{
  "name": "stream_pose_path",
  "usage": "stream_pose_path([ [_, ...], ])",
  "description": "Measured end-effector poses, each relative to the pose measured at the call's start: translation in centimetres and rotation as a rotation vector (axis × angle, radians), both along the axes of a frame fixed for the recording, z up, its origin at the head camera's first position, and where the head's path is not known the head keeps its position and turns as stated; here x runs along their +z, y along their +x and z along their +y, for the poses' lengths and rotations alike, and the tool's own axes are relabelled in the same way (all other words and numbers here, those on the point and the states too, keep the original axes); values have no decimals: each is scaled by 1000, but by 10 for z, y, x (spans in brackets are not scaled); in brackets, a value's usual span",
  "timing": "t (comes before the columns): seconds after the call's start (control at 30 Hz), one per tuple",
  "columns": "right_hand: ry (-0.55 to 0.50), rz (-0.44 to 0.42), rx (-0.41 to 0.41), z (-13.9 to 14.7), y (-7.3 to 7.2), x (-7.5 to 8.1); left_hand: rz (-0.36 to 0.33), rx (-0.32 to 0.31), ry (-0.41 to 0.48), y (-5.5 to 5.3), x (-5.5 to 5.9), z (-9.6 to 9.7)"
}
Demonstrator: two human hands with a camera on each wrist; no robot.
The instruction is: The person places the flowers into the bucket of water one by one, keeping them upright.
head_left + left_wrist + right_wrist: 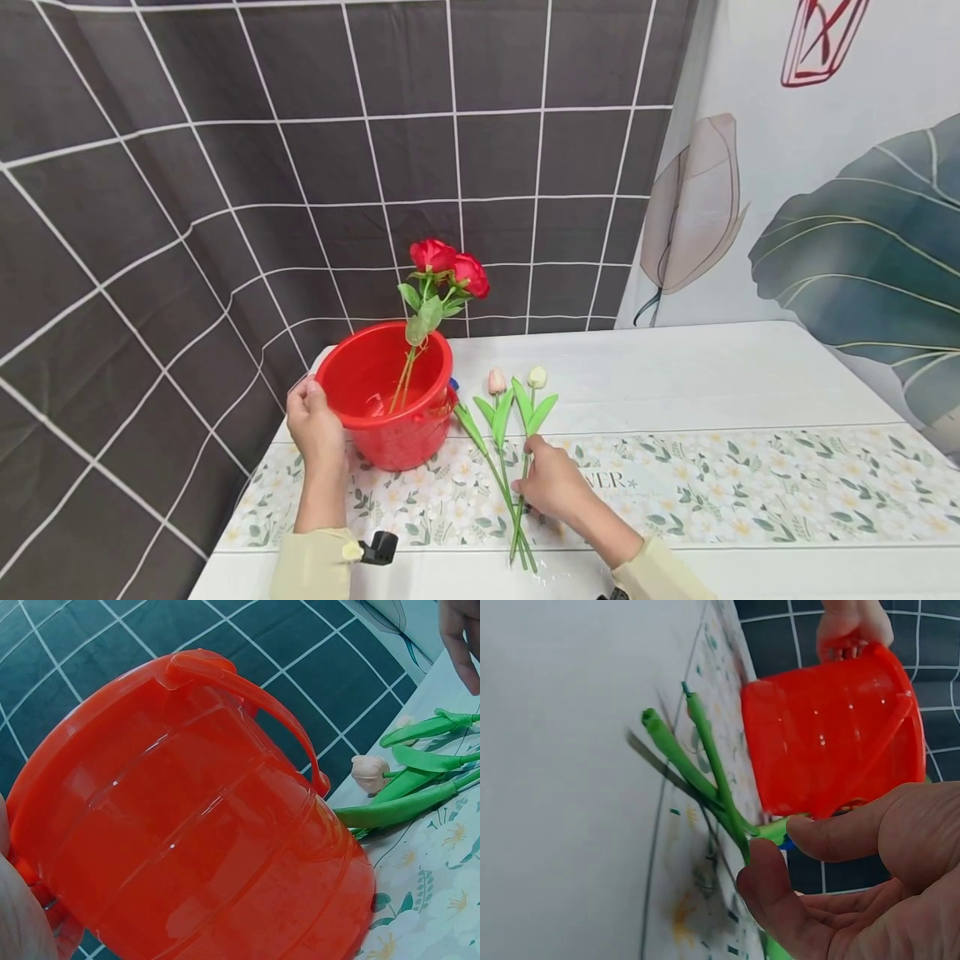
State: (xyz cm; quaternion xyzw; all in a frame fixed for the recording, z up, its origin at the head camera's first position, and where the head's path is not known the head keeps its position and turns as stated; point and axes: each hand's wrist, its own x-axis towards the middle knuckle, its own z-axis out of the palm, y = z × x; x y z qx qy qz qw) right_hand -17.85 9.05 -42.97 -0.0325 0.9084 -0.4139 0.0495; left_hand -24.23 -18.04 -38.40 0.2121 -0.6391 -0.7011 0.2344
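My left hand grips the left rim of a red plastic bucket, with the fingers partly hidden. Two red roses stand in the bucket, leaning right. On the table, a pink tulip and a white tulip lie beside a third green-leaved stem, whose head is mostly behind the bucket. Over the white tulip's stem hovers my right hand. A gap shows between its thumb and index finger, with the crossed green stems beyond the fingertips.
The white table carries a floral-printed band. Behind the bucket hangs a dark cloth with white grid lines, which also runs down the left side. A leaf-patterned curtain is at the back right.
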Motion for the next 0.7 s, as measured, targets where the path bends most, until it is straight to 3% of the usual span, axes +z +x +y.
stream_pose_path([
  [0.47, 14, -23, -42, -4, 4, -7, 8, 1, 4, -1, 2, 1],
  [0.7, 1, -24, -22, -5, 5, -12, -3, 3, 3, 0, 2, 1],
])
